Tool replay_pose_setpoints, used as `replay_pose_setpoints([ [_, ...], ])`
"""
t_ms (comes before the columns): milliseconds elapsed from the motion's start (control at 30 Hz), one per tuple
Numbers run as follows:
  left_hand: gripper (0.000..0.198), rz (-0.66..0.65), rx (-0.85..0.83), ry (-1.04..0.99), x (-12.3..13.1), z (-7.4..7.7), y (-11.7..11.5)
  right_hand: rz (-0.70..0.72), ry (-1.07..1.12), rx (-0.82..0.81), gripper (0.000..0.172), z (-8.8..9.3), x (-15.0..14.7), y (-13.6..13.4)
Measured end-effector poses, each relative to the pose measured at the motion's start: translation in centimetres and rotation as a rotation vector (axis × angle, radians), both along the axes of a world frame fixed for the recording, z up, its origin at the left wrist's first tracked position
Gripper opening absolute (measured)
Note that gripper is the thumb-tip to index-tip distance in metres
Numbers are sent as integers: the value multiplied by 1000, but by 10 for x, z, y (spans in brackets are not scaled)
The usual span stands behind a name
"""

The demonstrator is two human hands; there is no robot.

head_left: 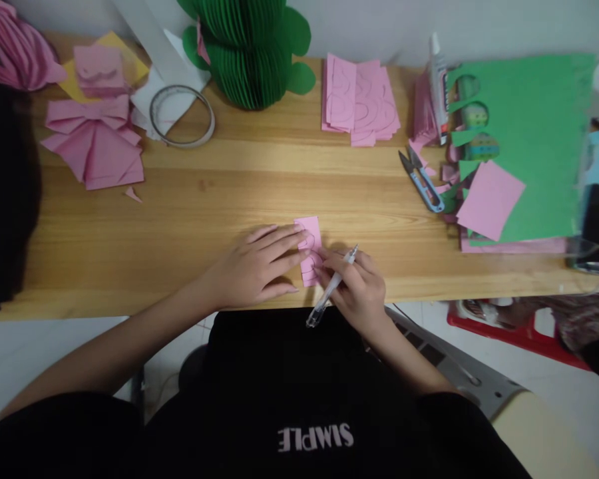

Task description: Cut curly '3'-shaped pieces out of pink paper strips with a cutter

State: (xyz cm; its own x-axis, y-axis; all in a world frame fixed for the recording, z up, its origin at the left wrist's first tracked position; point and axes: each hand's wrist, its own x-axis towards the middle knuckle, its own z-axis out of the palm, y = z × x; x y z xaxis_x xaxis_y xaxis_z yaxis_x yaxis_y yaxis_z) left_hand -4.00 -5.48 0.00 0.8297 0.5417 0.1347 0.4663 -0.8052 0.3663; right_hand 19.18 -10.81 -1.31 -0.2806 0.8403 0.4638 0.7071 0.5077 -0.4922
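Note:
A narrow pink paper strip [309, 266] with curved dark lines lies on the wooden table near its front edge. My left hand [259, 266] rests flat with fingers spread, its fingertips on the strip's left side. My right hand [357, 283] holds a clear pen [332, 293] between its fingers, with the pen slanting across the hand. The right fingertips touch the strip's right edge.
Snips [422, 181] lie right of centre, beside green sheets [544, 153] and a pink square [492, 199]. Marked pink papers [362, 100], a green honeycomb-paper piece [252, 60], a tape roll [207, 126] and folded pink paper [97, 143] stand toward the back. A glue tube [438, 93] is near the snips.

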Motion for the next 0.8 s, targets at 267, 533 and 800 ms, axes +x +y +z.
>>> replay_pose_setpoints([
  [267, 27, 160, 51, -120, 21, 2, -6, 7, -1, -24, 31, 1, 1, 0],
  [533, 31, 103, 279, -60, 24, 1, -8, 16, -23, -14, 25, 5, 1, 0],
  [800, 27, 96, 260, -114, 23, -5, -10, -2, 7, -89, 22, 14, -1, 3],
])
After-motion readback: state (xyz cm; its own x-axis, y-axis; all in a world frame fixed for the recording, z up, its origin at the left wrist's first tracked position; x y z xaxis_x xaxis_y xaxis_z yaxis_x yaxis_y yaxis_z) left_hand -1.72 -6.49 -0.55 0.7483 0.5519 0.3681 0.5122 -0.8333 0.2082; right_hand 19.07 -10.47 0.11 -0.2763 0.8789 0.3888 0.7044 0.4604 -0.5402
